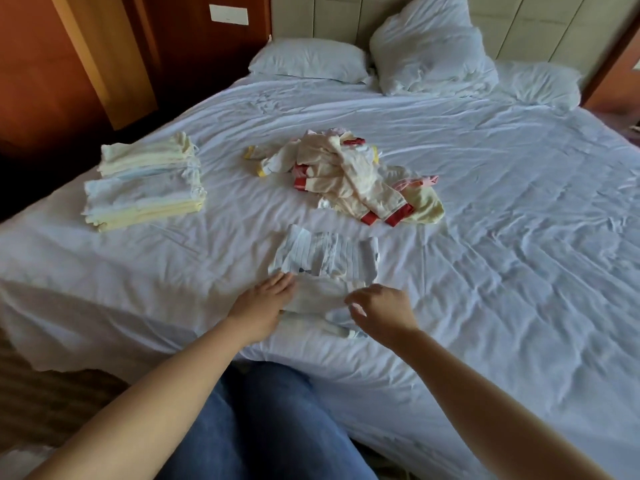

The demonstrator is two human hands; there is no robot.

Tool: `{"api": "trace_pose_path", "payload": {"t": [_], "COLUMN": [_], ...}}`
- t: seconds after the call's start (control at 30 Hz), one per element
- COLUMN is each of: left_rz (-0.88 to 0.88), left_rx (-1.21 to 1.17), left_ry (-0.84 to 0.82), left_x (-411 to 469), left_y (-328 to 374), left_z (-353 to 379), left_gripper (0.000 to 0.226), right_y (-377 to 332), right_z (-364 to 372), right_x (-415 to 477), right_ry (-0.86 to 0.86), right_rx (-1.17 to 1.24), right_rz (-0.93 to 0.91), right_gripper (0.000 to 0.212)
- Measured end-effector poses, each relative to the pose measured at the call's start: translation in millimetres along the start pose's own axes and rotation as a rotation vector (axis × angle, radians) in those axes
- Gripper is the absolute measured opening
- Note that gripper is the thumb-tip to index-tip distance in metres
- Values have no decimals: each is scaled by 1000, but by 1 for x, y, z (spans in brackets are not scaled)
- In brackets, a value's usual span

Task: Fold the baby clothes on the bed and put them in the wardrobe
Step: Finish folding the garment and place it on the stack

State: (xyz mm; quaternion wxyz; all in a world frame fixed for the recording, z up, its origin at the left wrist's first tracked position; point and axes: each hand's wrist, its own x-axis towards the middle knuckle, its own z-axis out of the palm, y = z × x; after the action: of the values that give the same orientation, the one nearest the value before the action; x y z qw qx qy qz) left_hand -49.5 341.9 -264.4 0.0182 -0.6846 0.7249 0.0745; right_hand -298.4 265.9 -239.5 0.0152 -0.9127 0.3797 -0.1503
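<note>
Knee (270,410) by bed (329,372) edge (left hand (258,306), right hand (384,311) on garment (322,261)).

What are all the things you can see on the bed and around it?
bed: one, white wrinkled sheet, fills most of the view
folded clothes: two stacks, pale yellow, blue and white, left side of bed
loose clothes: one heap, cream with red and yellow cuffs, middle of bed
striped garment: one, white and pale blue, near edge of bed
headboard: one, beige, padded, far end
pillows: at least three, white, below headboard
wood wall: reddish brown, far left
switch plate: one, white, on wood wall
jeans: blue, bottom centre
left hand: flat on striped garment
right hand: fingers curled at garment's edge, grip unclear
</note>
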Motion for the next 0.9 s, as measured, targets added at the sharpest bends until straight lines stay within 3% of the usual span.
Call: {"api": "trace_pose_path", "payload": {"t": [0.17, 0.27, 0.37, 0.63, 0.73, 0.9], "left_rz": [30, 61, 89, 56, 47, -114], "left_rx": [-4, 16, -27, -185, -230, -334], "left_ry": [-162, -196, -183, -54, 20, 140], "left_x": [-1, -4, -12, -33, -34, -32], "left_y": [-5, -6, -9, -19, -19, -14], "left_z": [-6, -12, -16, -16, -14, -18], "left_gripper": [69, 83, 88, 74, 56, 33], "right_y": [7, 9, 14, 14, 13, 10], "right_z": [10, 7, 4, -4, -5, -10], "right_x": [-14, -14, -20, -25, -24, -16], "right_ry": [27, -117, -273, -317, -339, -312], "right_rx": [40, 131, 201, 141, 106, 221], "right_rz": [-42, -91, -81, 1, 4, 160], "right_gripper": [22, 40, 53, 65, 62, 25]}}
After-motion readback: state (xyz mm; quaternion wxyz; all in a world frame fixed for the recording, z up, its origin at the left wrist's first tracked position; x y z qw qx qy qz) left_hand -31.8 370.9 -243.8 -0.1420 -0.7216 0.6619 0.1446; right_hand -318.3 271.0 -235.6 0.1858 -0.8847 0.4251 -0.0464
